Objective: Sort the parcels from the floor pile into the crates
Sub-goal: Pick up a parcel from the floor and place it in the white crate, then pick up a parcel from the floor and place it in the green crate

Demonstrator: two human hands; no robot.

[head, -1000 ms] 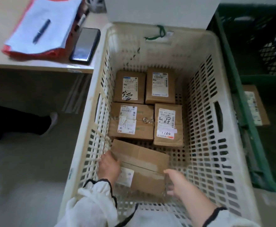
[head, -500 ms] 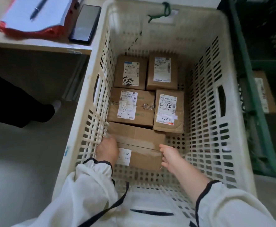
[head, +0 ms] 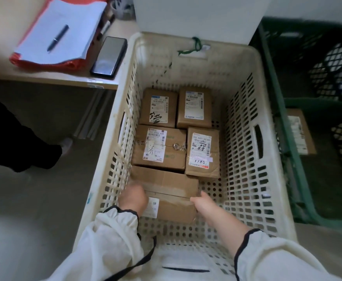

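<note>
**Parcel set down in the crate.** A brown parcel is shown lying flat on the floor of the white crate, at lower centre of the frame. Directly above it, four labelled parcels are arranged two by two. The left hand is laid over the brown parcel's left end; its fingers are blurred, so its grip cannot be told. The right hand is closed on the right end, thumb on the top face. At right, a green crate holds another parcel. At upper left, a desk carries a phone and a pen laid on paper.
</note>
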